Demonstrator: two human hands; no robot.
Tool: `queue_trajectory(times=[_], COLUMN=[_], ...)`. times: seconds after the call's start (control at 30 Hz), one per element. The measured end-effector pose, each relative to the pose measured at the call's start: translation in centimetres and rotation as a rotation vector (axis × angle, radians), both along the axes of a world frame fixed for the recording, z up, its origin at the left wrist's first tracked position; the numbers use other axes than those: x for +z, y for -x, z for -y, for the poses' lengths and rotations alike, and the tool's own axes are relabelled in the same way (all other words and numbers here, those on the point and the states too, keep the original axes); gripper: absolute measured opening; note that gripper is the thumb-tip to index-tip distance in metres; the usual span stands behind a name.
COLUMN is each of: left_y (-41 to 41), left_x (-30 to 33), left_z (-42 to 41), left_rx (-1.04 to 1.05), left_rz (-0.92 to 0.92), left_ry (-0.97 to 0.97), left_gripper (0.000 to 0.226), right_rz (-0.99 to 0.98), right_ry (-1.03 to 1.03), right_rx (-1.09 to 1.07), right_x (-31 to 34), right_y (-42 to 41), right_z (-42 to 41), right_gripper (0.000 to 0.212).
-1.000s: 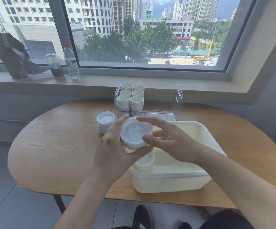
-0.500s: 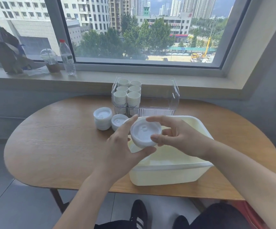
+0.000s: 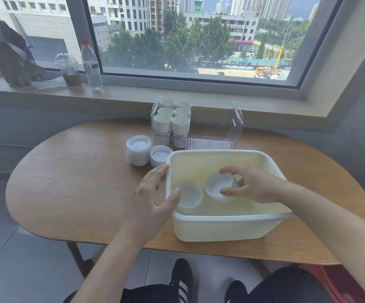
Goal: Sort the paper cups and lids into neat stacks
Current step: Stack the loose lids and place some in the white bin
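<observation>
My right hand (image 3: 256, 186) pinches a lid (image 3: 221, 185) inside the tub (image 3: 227, 224); my left hand (image 3: 153, 197) hovers with slack fingers by another lid (image 3: 189, 194). A light pinch could slip, dropping it short of the lid stacks (image 3: 138, 149) on the desk (image 3: 72, 184).

Six stacks of paper cups (image 3: 172, 125) stood in one clear organizer (image 3: 236, 125), two columns by three rows. Two lid stacks (image 3: 138, 149) sat on the bench (image 3: 78, 182). One cream bin (image 3: 221, 226) held two white lids or cups (image 3: 189, 194); which, unclear. Two hands: left (image 3: 153, 200), right (image 3: 253, 186). On the sill: one bottle (image 3: 91, 66), one domed cup (image 3: 67, 69), one paper bag (image 3: 8, 55).
</observation>
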State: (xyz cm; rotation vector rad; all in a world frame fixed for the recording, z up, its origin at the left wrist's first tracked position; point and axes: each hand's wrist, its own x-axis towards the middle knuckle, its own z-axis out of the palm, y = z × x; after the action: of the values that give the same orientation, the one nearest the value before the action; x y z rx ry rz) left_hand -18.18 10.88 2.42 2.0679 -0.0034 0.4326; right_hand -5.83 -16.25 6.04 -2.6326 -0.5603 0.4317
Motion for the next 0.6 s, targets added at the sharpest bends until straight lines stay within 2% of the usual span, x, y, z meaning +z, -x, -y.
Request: queue_trajectory(times=[0.2, 0.43, 0.6], left_y=[0.1, 0.0, 0.0], left_x=[-0.7, -1.3, -1.8], left_z=[0.2, -0.2, -0.5], left_rx=[-0.037, -0.068, -0.113], left_rz=[-0.047, -0.039, -0.035], left_ry=[0.151, 0.173, 0.242], left_gripper=[0.072, 0.076, 0.079], right_rz=[-0.052, -0.076, -0.108], right_ry=[0.122, 0.15, 0.275], right_rx=[0.022, 0.014, -0.027], right_x=[-1.2, -1.2, -1.7], right_y=[-1.1, -1.6, -1.6], right_z=[-1.1, -1.4, -0.9], right_gripper=[0.069, 0.068, 0.076])
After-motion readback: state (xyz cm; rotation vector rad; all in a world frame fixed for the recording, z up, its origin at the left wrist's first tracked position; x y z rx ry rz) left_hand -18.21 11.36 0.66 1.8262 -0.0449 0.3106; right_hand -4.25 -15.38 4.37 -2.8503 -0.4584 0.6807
